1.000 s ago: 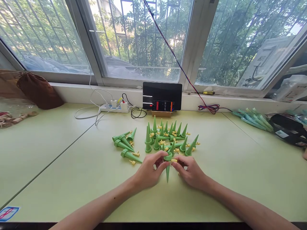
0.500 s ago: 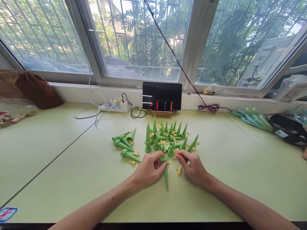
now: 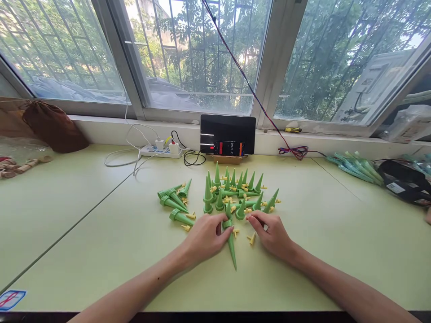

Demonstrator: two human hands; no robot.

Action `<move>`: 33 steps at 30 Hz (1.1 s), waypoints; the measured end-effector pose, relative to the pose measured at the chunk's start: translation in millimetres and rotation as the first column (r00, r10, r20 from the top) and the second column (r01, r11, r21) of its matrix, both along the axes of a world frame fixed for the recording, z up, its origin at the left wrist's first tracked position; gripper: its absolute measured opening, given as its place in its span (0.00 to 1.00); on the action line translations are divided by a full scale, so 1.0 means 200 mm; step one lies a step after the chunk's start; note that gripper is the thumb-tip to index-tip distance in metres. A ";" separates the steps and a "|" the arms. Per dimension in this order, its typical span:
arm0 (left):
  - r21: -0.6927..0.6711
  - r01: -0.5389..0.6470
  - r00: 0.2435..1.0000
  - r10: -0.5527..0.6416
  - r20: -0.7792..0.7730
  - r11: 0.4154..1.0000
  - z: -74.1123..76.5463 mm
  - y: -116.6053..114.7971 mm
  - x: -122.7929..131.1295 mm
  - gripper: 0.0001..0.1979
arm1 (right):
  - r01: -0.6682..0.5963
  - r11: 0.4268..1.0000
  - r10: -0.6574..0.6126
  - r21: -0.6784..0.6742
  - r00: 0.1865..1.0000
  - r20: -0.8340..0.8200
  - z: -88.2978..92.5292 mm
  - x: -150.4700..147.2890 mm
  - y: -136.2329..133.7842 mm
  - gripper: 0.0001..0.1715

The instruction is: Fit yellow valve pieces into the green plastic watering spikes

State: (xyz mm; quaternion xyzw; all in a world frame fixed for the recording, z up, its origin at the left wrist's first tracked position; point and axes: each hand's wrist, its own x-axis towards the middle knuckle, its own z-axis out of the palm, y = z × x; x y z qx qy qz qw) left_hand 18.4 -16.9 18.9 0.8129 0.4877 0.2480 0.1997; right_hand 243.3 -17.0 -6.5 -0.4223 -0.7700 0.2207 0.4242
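Observation:
My left hand (image 3: 204, 237) pinches the ring end of a green cone spike (image 3: 231, 246) that lies on the pale green table (image 3: 101, 233), its tip pointing toward me, a small yellow valve at its side. My right hand (image 3: 271, 231) rests beside it, fingers curled near the front of a cluster of upright green spikes (image 3: 235, 193); what it holds, if anything, is hidden. A loose yellow valve (image 3: 251, 239) lies between my hands. Several finished spikes (image 3: 175, 204) lie flat to the left of the cluster.
A dark tablet with a phone (image 3: 228, 137) leans at the window sill behind the cluster. A power strip with cables (image 3: 161, 150) sits to its left, a brown bag (image 3: 54, 125) at far left, teal packets (image 3: 357, 167) and a black object at right.
The spike my left hand held upright off the table has been lowered and now lies flat. My right hand let go of it and moved toward the cluster.

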 end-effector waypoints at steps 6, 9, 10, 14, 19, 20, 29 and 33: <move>0.011 -0.015 1.000 0.015 -0.019 1.000 0.00 0.02 -0.02 0.09 | 0.056 0.998 -0.055 0.024 0.998 -0.027 0.00 0.01 0.01 0.26; 0.072 -0.027 1.000 0.028 -0.004 0.997 0.00 0.03 -0.04 0.10 | 0.102 0.993 -0.100 0.055 0.994 -0.049 0.01 0.03 0.02 0.25; 0.095 -0.033 0.999 0.032 0.012 0.995 0.01 0.04 -0.05 0.10 | 0.116 0.991 -0.112 0.064 0.992 -0.054 0.01 0.03 0.02 0.25; 0.173 -0.083 0.993 0.065 0.102 0.982 0.04 0.06 -0.08 0.07 | 0.134 0.987 -0.129 0.086 0.990 -0.057 0.01 0.04 0.03 0.24; 0.122 -0.015 0.999 0.011 0.032 0.992 0.11 0.10 -0.15 0.09 | 0.106 0.989 -0.103 0.101 0.994 -0.030 0.01 0.03 0.03 0.21; 0.083 0.028 0.999 -0.027 -0.022 0.996 0.13 0.12 -0.17 0.11 | 0.102 0.989 -0.100 0.103 0.995 -0.027 0.01 0.03 0.03 0.21; -0.158 0.053 0.919 -0.110 -0.377 0.986 0.21 0.15 -0.31 0.09 | 0.078 0.992 -0.077 0.100 0.997 -0.013 -0.01 0.03 0.02 0.17; -0.246 0.038 0.907 -0.137 -0.399 0.969 0.24 0.15 -0.33 0.08 | 0.078 0.992 -0.078 0.101 0.997 -0.006 -0.02 0.03 0.02 0.17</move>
